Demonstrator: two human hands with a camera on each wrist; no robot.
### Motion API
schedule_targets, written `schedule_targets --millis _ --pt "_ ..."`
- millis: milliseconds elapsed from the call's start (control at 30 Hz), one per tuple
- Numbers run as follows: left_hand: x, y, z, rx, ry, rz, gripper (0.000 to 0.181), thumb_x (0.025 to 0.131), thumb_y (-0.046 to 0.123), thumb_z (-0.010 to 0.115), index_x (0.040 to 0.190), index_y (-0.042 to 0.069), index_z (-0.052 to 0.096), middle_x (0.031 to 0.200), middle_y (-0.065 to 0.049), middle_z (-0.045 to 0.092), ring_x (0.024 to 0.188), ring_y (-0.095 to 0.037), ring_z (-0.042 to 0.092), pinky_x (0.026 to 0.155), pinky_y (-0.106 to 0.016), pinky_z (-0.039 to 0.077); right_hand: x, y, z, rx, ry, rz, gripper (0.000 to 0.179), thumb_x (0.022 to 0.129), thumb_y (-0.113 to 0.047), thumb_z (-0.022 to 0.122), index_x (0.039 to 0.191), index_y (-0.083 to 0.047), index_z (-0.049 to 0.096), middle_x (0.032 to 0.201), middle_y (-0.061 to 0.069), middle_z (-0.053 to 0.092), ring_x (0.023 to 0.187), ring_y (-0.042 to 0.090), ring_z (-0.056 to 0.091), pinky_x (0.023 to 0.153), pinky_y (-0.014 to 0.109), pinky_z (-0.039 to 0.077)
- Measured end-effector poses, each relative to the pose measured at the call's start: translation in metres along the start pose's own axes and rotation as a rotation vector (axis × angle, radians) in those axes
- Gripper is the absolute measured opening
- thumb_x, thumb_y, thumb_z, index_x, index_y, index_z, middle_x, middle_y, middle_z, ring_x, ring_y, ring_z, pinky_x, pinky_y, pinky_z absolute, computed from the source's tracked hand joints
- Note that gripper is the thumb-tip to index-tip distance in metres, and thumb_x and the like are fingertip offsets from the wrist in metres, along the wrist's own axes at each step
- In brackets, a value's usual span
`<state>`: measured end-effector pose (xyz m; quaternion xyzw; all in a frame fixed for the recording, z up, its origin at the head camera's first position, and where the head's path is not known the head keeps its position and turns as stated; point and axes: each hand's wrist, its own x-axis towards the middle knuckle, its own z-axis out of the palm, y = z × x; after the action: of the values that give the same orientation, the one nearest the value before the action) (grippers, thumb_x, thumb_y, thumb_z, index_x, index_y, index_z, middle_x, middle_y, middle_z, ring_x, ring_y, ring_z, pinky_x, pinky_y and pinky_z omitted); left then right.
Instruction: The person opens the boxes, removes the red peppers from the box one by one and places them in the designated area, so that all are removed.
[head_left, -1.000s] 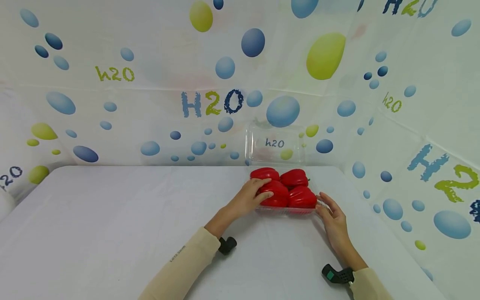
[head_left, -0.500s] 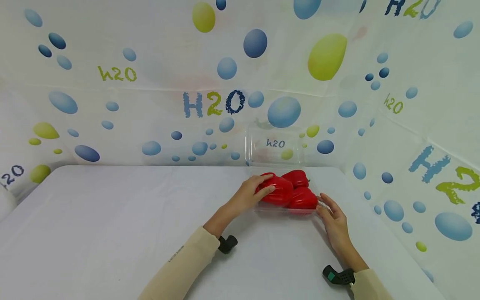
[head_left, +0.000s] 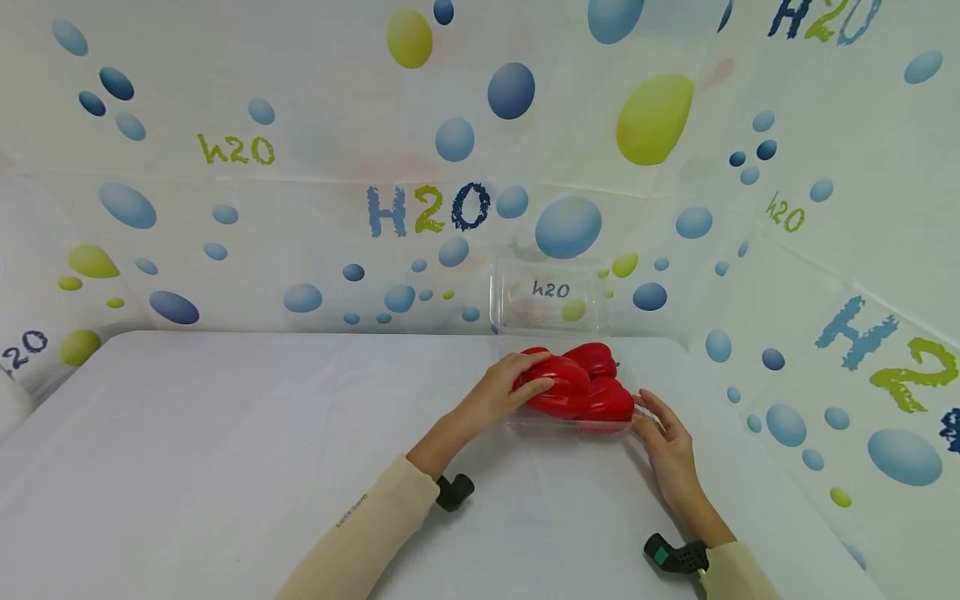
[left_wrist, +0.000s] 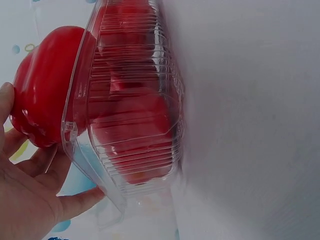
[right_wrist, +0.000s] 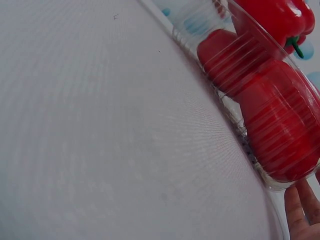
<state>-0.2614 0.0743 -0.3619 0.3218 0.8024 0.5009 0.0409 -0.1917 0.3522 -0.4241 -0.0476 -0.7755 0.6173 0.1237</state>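
Backdrop [head_left: 322, 108]: white, with blue and green ovals and "H2O" lettering. White-covered table [head_left: 225, 450] below it. Two forearms in beige sleeves [head_left: 375, 533] reach forward, the left one slanting in from the lower left, the right one from the lower right.

Clear container [head_left: 551, 423] sits on the table near the far edge; its lid [head_left: 525, 308] stands upright at the back.

Left hand [head_left: 495, 392]: at the container's left side, holding a red pepper [head_left: 558, 387]. Thumb and fingers spread around the pepper's near end; left wrist view shows this pepper raised above the rim.

Right hand [head_left: 670, 442]: at the container's right end, fingers extended, thumb and forefinger apart, tips touching the end.

Other red peppers [head_left: 609, 403] lie inside the container, the rear-left one mostly hidden.

Black wrist cameras [head_left: 455, 492] below both hands. Right wrist view: green stem [right_wrist: 295, 47] on the pepper above the rim.
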Motion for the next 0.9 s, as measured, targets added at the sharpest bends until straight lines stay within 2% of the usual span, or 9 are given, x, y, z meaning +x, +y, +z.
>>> schedule_targets --millis 300,533,900 --pt "0.0 0.003 0.003 -0.026 -0.025 0.065 0.053 0.097 0.028 0.06 0.146 0.011 0.045 0.139 -0.01 0.05 0.126 -0.025 0.047 0.09 -0.032 0.054 0.0 0.0 0.0 -0.007 0.002 0.01 0.055 0.102 -0.029 0.052 0.151 -0.012 0.034 0.139 0.003 0.045 0.108 -0.007 0.056 0.09 0.013 0.047" --pt "-0.001 0.007 0.004 -0.04 -0.027 0.092 0.053 0.096 0.024 0.062 0.145 0.011 0.046 0.138 -0.01 0.051 0.125 -0.025 0.047 0.089 -0.03 0.054 0.001 0.001 0.0 0.004 0.0 0.003 0.055 0.102 -0.028 0.052 0.151 -0.012 0.034 0.137 -0.001 0.046 0.108 -0.005 0.056 0.09 0.013 0.047" --pt "-0.002 0.009 0.011 -0.045 -0.074 0.115 0.055 0.095 0.024 0.065 0.145 0.014 0.046 0.137 -0.008 0.051 0.126 -0.023 0.046 0.086 -0.025 0.054 0.002 0.002 0.0 0.008 0.006 0.004 0.056 0.101 -0.027 0.053 0.151 -0.011 0.034 0.132 -0.007 0.048 0.107 -0.005 0.056 0.089 0.013 0.047"
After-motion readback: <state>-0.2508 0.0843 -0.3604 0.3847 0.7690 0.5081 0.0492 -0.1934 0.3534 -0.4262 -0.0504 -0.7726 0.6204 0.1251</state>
